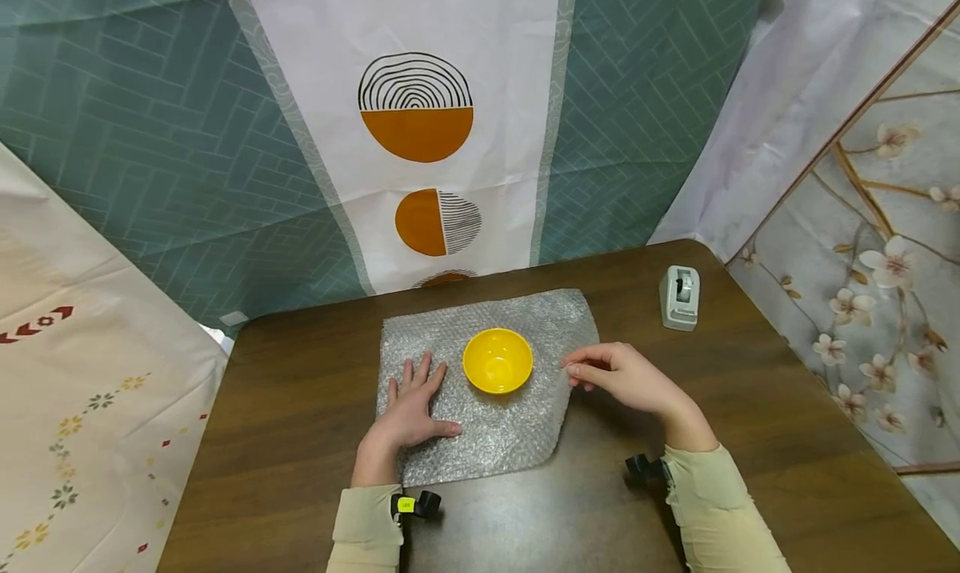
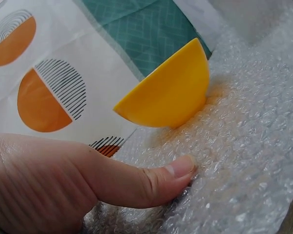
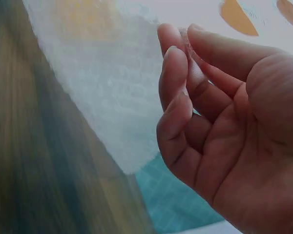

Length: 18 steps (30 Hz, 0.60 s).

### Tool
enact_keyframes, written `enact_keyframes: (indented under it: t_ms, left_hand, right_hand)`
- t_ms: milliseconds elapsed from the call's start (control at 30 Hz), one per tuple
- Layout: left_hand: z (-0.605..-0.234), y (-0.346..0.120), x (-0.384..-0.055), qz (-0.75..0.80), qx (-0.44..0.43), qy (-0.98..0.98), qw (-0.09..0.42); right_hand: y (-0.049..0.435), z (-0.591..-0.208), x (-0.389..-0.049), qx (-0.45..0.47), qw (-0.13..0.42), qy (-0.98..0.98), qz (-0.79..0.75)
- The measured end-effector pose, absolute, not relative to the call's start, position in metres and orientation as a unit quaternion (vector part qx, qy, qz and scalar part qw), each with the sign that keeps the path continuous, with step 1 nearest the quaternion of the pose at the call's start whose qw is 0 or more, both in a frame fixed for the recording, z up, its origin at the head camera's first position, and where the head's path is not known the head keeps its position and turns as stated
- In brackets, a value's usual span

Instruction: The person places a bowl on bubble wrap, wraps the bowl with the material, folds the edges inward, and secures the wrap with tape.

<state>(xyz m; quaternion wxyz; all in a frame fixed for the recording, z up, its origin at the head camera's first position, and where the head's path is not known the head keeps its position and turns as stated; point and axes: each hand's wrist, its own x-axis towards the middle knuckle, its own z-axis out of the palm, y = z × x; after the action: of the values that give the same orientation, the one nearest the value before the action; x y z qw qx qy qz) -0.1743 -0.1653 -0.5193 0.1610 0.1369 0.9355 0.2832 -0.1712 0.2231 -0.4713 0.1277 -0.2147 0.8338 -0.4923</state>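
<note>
A yellow bowl (image 1: 498,361) stands upright on a sheet of bubble wrap (image 1: 495,448) spread over the table. My left hand (image 1: 410,414) lies with spread fingers on the sheet, left of the bowl and apart from it. In the left wrist view the thumb (image 2: 146,185) presses on the bubble wrap, the bowl (image 2: 171,90) just beyond. On the sheet's right side my right hand (image 1: 626,379) pinches its edge between thumb and fingers, lifting that edge off the table. The right wrist view shows the raised bubble wrap (image 3: 102,87) hanging from the fingertips of the right hand (image 3: 219,112).
A pale tape dispenser (image 1: 680,298) stands at the table's back right. The dark wooden table (image 1: 300,439) extends on both sides of the sheet. Patterned cloths hang behind it and on both sides, the green and white one (image 1: 300,139) along the back edge.
</note>
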Motion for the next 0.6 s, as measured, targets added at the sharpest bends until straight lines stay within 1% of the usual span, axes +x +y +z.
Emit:
enact_keyframes:
  t_ms: [233,500,600]
  left_hand:
    - [-0.522,-0.163,-0.175,0.281,0.139,0.936,0.162]
    - [-0.524,-0.164,-0.176,0.278,0.138,0.936,0.163]
    - [-0.523,-0.165,-0.175,0.281,0.138,0.936,0.161]
  right_hand:
    - [0.195,-0.47,-0.177,-0.212,0.113,0.831,-0.501]
    - [0.17,-0.469,-0.187,-0.187,0.068,0.858,-0.474]
    - [0.161,-0.47,-0.191,-0.178,0.061,0.86,-0.474]
